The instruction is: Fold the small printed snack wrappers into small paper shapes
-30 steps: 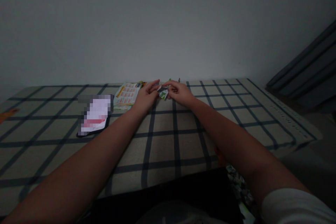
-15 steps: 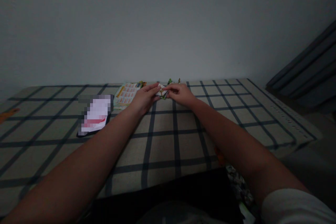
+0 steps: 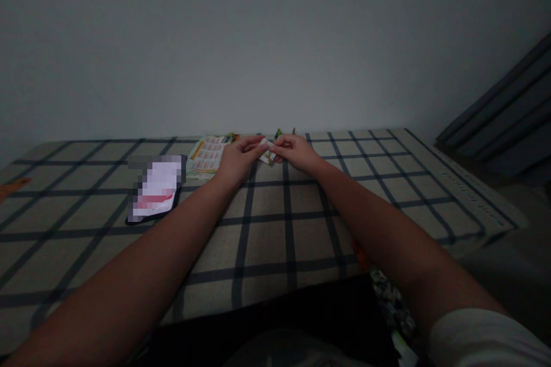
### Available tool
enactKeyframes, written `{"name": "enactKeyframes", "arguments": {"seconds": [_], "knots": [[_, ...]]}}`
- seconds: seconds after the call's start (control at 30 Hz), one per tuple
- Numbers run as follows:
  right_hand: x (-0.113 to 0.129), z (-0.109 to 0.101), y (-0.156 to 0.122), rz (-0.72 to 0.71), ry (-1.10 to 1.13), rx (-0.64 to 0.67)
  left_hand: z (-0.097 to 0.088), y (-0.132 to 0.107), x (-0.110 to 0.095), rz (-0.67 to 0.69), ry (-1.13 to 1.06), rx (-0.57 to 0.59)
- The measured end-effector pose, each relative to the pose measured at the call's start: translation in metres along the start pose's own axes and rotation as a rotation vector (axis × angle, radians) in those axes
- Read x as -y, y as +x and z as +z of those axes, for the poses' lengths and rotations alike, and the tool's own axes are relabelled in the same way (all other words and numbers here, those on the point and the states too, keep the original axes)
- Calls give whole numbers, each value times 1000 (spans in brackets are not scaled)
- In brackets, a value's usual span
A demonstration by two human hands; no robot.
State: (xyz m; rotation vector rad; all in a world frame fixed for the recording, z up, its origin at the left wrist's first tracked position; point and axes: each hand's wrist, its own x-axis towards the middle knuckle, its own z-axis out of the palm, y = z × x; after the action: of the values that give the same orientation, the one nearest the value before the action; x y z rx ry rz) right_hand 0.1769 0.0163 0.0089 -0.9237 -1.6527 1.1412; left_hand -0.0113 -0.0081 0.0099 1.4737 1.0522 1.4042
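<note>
Between my two hands, above the far part of the checked cloth, is a small whitish folded piece of paper (image 3: 268,155) with some print on it. My left hand (image 3: 241,157) pinches its left side with thumb and fingers. On the opposite side my right hand (image 3: 295,152) grips it the same way. Just left of my left hand lies a printed sheet (image 3: 209,155) with rows of small panels and a yellow strip. Behind the fingers, a small green piece (image 3: 279,132) shows near the wall; its kind is too small to tell.
A phone-like device (image 3: 157,189) with a lit, blurred screen lies on the left of the checked cloth (image 3: 267,241). A plain wall (image 3: 275,40) rises behind the table, and a dark curtain (image 3: 512,109) hangs at the right. An orange patch (image 3: 15,188) shows at the far left.
My right hand's fingers have shifted from lying over the paper to pinching its right edge. More of the paper's pale face shows now. The device and the printed sheet stay put.
</note>
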Motion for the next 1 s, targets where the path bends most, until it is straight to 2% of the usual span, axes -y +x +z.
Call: {"name": "enactKeyframes", "arguments": {"seconds": [0.23, 0.4, 0.5, 0.7, 0.83, 1.0], "knots": [[5, 1, -1, 9, -4, 14, -3, 1, -4, 42, 160, -25], [9, 2, -3, 46, 56, 76, -6, 1, -6, 102, 217, -89], [9, 1, -3, 48, 53, 74, -4, 2, -6, 88, 145, -67], [6, -4, 1, 10, 54, -37, 1, 5, 4, -28, -134, -2], [7, -4, 1, 4, 56, -55, -1, 8, 8, -55, -128, -5], [5, -1, 0, 66, 116, 12, -3, 6, 3, -41, 4, -46]]}}
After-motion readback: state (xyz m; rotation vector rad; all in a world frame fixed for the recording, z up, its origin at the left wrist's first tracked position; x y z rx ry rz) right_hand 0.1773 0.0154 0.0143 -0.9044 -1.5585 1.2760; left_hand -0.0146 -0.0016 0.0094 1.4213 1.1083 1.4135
